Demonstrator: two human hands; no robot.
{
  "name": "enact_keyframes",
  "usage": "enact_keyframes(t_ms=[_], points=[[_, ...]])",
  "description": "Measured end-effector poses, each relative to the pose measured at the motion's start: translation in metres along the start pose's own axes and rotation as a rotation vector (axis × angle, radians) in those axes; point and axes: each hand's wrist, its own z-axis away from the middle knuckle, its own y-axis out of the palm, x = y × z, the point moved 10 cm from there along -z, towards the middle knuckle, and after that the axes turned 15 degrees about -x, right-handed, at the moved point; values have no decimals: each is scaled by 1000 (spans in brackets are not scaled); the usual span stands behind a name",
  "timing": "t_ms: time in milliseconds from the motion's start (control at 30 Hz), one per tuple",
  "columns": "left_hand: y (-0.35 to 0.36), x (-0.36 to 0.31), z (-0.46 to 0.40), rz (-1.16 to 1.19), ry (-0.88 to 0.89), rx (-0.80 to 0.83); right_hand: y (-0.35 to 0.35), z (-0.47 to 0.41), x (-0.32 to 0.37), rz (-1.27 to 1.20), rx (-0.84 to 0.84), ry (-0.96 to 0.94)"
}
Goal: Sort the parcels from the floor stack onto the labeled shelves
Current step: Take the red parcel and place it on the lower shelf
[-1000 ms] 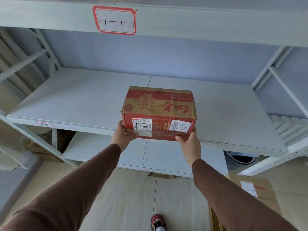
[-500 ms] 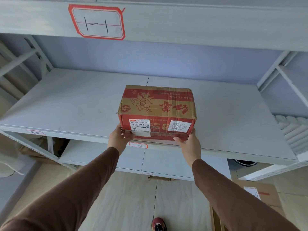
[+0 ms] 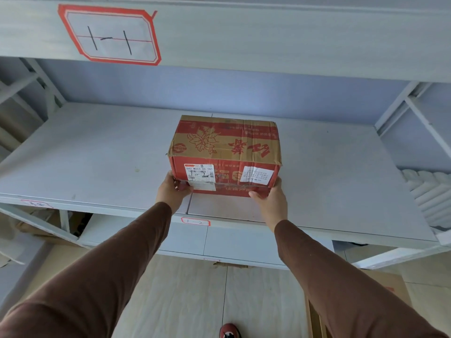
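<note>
A brown and red cardboard parcel (image 3: 225, 147) with two white stickers on its near face rests on the grey middle shelf (image 3: 97, 162), set back a little from the front edge. My left hand (image 3: 172, 189) grips its lower left corner. My right hand (image 3: 271, 198) holds its lower right corner. A small red-framed label (image 3: 195, 222) reading 1-2 sits on that shelf's front edge just below the parcel. The board above carries a large red-framed label (image 3: 109, 36) reading 1-1.
A lower shelf (image 3: 185, 240) lies under the middle one. Another flat cardboard parcel (image 3: 388, 286) lies on the floor at lower right. White corrugated material (image 3: 429, 191) sits at the right end of the rack. Diagonal rack braces (image 3: 39, 76) stand at left.
The parcel has moved forward from over the shelf's front edge to further onto the shelf, both hands still on it. The view has come closer to the rack.
</note>
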Motion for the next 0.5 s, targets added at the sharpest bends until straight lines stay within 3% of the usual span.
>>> enact_keyframes(t_ms=[500], points=[[2,-6,27,32,-33,-46,-7,3,-10,18,-13,50]])
